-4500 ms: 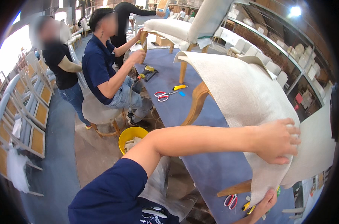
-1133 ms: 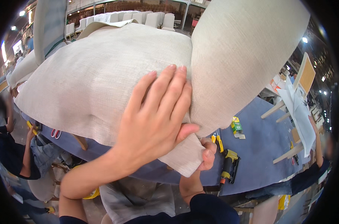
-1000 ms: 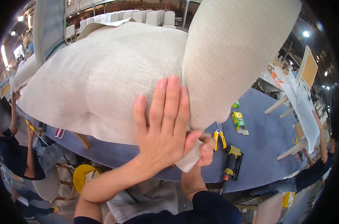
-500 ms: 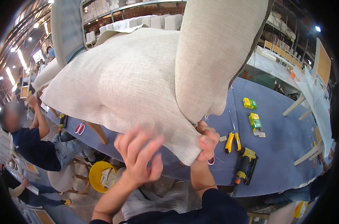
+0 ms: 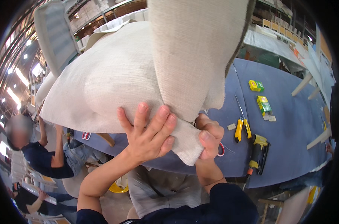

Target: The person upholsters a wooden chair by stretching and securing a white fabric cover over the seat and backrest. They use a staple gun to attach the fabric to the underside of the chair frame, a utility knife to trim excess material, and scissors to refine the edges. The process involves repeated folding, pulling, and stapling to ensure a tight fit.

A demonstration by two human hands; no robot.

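Observation:
A chair covered in loose beige woven fabric point(image 5: 102, 82) stands in front of me, its tall backrest point(image 5: 193, 52) rising at the top. My left hand point(image 5: 149, 136) lies with spread fingers on the fabric along the seat's near edge. At the seat's right corner, beside the base of the backrest, my right hand point(image 5: 210, 138) is closed on the fabric's edge, thumb pressing on the hanging flap point(image 5: 188, 145). Some of its fingertips are hidden behind the cloth. A wooden chair leg point(image 5: 106, 139) shows below the seat.
On the blue-grey table point(image 5: 288, 123) lie a yellow-black staple gun point(image 5: 257, 155), two yellow-handled tools point(image 5: 243, 130), yellow-green boxes point(image 5: 264, 105) and red-handled scissors point(image 5: 221, 149). A yellow bucket point(image 5: 118, 187) sits below. Another person point(image 5: 46, 158) works at the left.
My left hand, blurred and raised before the seat earlier, now rests on the fabric farther right. The view has shifted; my right hand keeps its grip on the corner.

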